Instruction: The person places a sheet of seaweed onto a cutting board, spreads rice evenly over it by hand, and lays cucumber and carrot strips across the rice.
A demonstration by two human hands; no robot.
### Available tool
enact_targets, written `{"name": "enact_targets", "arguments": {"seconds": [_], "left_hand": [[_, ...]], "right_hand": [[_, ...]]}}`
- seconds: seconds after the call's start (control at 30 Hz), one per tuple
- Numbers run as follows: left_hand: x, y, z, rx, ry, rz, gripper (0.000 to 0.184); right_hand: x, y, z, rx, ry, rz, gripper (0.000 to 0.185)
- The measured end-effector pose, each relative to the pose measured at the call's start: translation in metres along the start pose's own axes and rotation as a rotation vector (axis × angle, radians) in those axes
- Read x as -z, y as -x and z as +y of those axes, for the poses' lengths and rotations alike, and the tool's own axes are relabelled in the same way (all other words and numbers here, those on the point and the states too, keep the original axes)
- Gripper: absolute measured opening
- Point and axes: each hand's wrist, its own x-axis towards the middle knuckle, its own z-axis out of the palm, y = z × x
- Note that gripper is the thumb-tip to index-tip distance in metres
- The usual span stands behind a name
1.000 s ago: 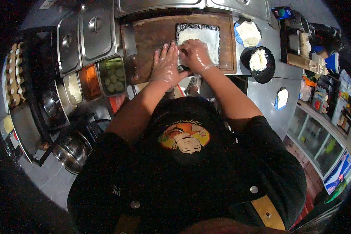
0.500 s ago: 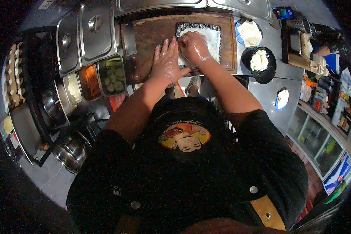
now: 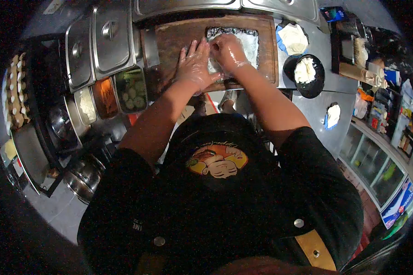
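Observation:
On the wooden cutting board (image 3: pixel 170 34) lies a dark-edged sheet spread with a white layer (image 3: pixel 249 43), which looks like nori with rice. My right hand (image 3: pixel 230 54), in a clear plastic glove, is over the sheet's left half with its fingers curled down and pressed together. Whatever those fingertips hold, if anything, is hidden. My left hand (image 3: pixel 195 66), gloved the same way, lies along the sheet's left edge with fingers stretched out and the thumb spread. The hands hide the sheet's left side and near left corner.
A broad knife blade (image 3: pixel 150 48) lies at the board's left. Lidded steel pans (image 3: pixel 112 50) and a tub of sliced cucumber (image 3: pixel 133 94) stand left. To the right are a black bowl of white food (image 3: pixel 309 85) and a white cloth-like item (image 3: pixel 293 39).
My right hand has shifted very slightly toward me. My left thumb has spread a little and lies nearer the sheet. The sheet stays in place.

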Motion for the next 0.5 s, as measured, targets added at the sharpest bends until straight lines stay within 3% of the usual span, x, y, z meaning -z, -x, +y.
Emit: {"name": "enact_targets", "arguments": {"seconds": [0.2,0.33,0.43,0.5], "left_hand": [[0.008,-0.007,0.001,0.037,0.029,-0.013,0.123],[0.012,-0.015,0.001,0.041,-0.028,-0.049,0.121],[0.007,-0.018,-0.004,0.021,0.003,0.038,0.129],[0.010,-0.021,-0.007,0.007,-0.001,0.018,0.129]], "right_hand": [[0.005,0.003,0.002,-0.099,-0.104,0.084,0.019],[-0.009,-0.012,-0.001,-0.035,0.020,0.078,0.020],[-0.009,-0.017,-0.001,-0.034,0.027,0.042,0.023],[-0.001,-0.018,0.002,-0.154,-0.061,0.066,0.022]]}}
